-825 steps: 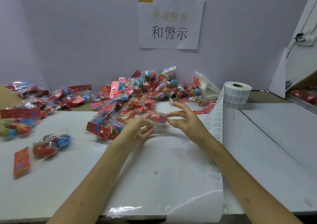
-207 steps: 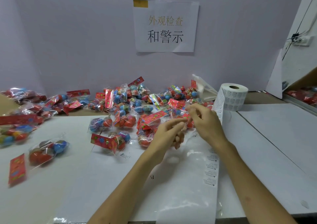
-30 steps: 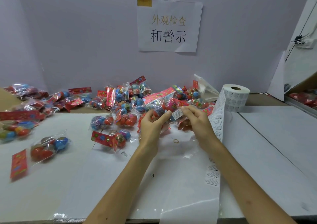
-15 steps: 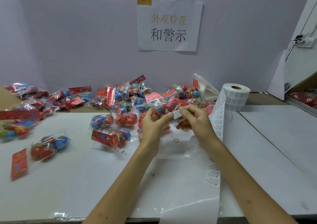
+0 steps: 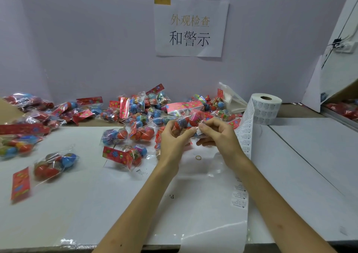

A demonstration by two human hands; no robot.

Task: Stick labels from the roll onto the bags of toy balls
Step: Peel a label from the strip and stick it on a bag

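Lifted off the far-edge pile [image 5: 139,115], the bag [image 5: 186,115] is being gripped by the left hand [image 5: 174,139]; the right hand [image 5: 219,135] is pinching a label [image 5: 199,131] onto it.

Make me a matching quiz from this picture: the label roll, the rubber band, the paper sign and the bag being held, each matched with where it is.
1 label roll
2 rubber band
3 paper sign
4 bag of toy balls

A taped to the wall
B gripped between left hand and right hand
C standing on the table, right side
D lying flat just below the hands

Pairs: 1-C, 2-D, 3-A, 4-B
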